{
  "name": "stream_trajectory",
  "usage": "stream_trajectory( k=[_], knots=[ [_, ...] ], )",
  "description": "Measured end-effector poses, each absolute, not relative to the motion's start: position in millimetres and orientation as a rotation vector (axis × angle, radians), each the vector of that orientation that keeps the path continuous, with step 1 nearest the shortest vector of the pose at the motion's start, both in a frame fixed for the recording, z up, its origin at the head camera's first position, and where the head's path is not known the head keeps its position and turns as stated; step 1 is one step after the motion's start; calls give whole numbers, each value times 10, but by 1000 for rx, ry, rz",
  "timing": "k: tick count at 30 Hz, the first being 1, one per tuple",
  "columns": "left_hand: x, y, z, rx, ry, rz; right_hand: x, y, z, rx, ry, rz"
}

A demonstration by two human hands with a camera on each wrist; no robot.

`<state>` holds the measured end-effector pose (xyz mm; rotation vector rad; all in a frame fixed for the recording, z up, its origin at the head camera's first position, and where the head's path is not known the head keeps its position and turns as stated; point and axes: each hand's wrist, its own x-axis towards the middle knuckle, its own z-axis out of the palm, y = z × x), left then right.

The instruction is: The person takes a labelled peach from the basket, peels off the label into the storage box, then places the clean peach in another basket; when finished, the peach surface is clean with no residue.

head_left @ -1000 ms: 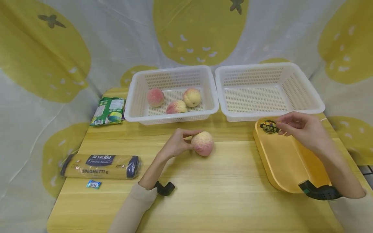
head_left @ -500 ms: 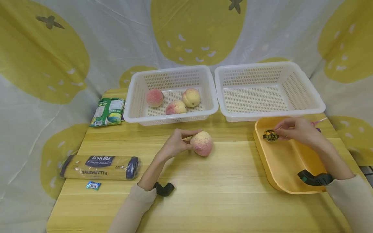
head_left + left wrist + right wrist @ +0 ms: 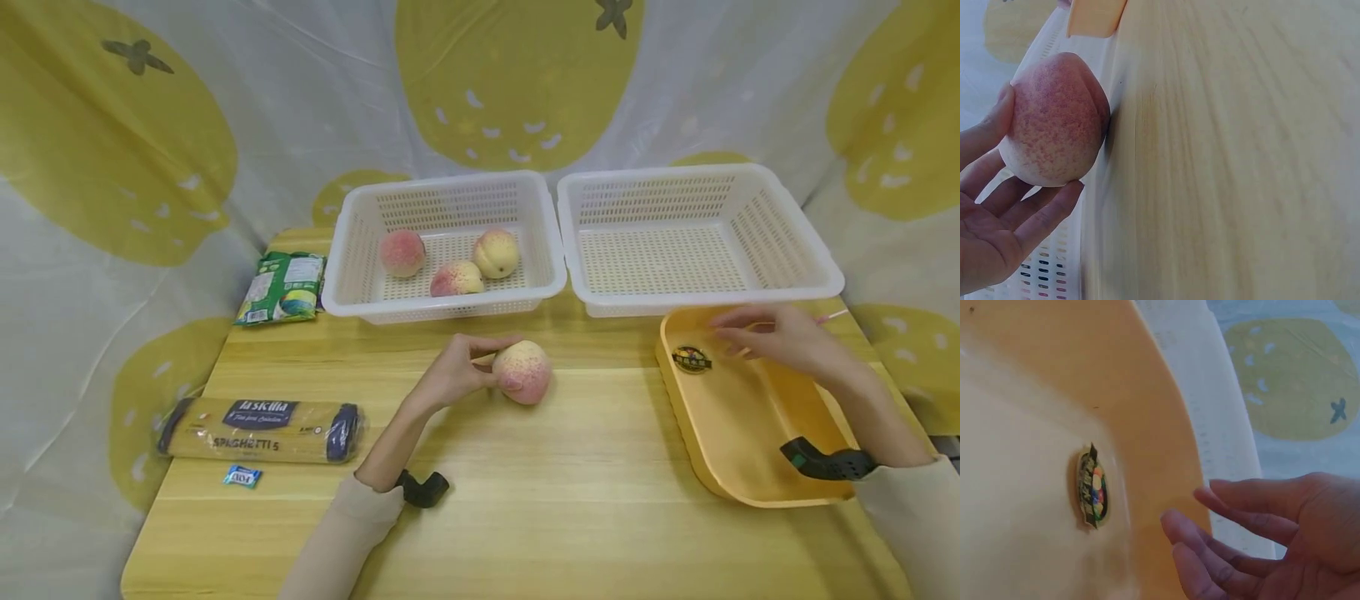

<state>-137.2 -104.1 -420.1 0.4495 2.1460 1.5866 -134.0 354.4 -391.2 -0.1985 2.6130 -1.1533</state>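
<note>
L hand [image 3: 456, 377]: thumb one side, fingertips other side, gripping peach [image 3: 524, 373]; hold about as wide as the fruit. Peach = rounded, one shallow groove (L wrist cam), matte skin, cream-yellow blending to pink w/ fine speckle. Pos.: at L fingertips, just above or on tabletop [image 3: 540, 533]; contact w/ wood can't be told. Tabletop = pale wood-look, long grain streaks.

R hand [image 3: 783, 340]: fingers loosely bent, tips slightly apart, narrow gap, bare. Hovers over far end of tray [image 3: 738, 442]. Tray = smooth orange-yellow, plastic-looking, rounded corners, ribbed outer wall. Label [image 3: 691, 359] on tray's inner surface, near R fingertips, on the side twd L hand: roundish, dark band w/ lettering, multicolored fruit print; apart from fingers.

Ahead of L fingers: white basket [image 3: 450, 305], slotted mesh walls, w/ three loose peaches [image 3: 496, 254], same pink/yellow skin. Ahead of R fingers: second basket [image 3: 705, 297], same lattice type, its front rim near tray's far end.

Out to the L of L fingers: spaghetti pack [image 3: 258, 429], long, clear film, dark blue ends; small blue wrapper [image 3: 242, 476] just nearer the person; farther ahead, green bag [image 3: 283, 287], crinkled, glossy.
</note>
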Motion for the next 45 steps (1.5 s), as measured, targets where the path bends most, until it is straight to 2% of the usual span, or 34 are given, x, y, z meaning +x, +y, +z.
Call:
stream_trajectory(
  k=[10, 19, 24, 31, 39, 45],
  knots=[
    [-1379, -1048, -4208, 507, 2203, 1521, -1340, 3954, -3677, -219, 2643, -1241],
    [-1421, -1007, -3958, 845, 2060, 1419, -1502, 4285, -3556, 23, 2869, -1046],
    [-1546, -780, -3694, 926, 1935, 1591, -1633, 4511, -3747, -84, 2624, -1226],
    [-1837, -361, -3483, 920, 2083, 1732, -1761, 4735, -3957, -244, 2247, -1727],
    [-2259, 159, -3546, 766, 2256, 1868, -1832, 4793, -4061, -261, 1898, -2033],
    [-2453, 460, -3658, 766, 2246, 1766, -1846, 4821, -4114, -337, 1555, -2227]
  ],
)
